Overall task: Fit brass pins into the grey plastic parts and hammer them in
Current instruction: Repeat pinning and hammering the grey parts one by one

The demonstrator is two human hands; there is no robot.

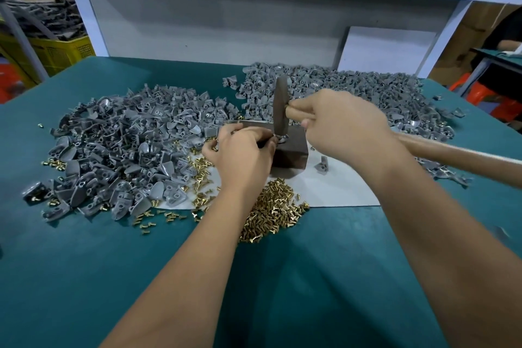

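Gripping the hammer (281,110) high on its wooden handle, my right hand (341,118) holds the head down on the metal block (291,150), while my left hand (243,150) pinches a small grey part at the block's near-left edge.

From the head camera I count one hammer with a dull, flat-sided steel head and a pale round handle running off right, one dark square block on a white sheet (339,186), and two heaps of grey plastic parts: a left heap (118,150) of smooth, rounded, shell-like pieces with brass pins scattered among them, and a right heap (353,87) behind the hands. One dense pile of shiny, short brass pins (271,212) lies just before the block on the green table (84,277). One stray grey part (323,165) sits beside the block.
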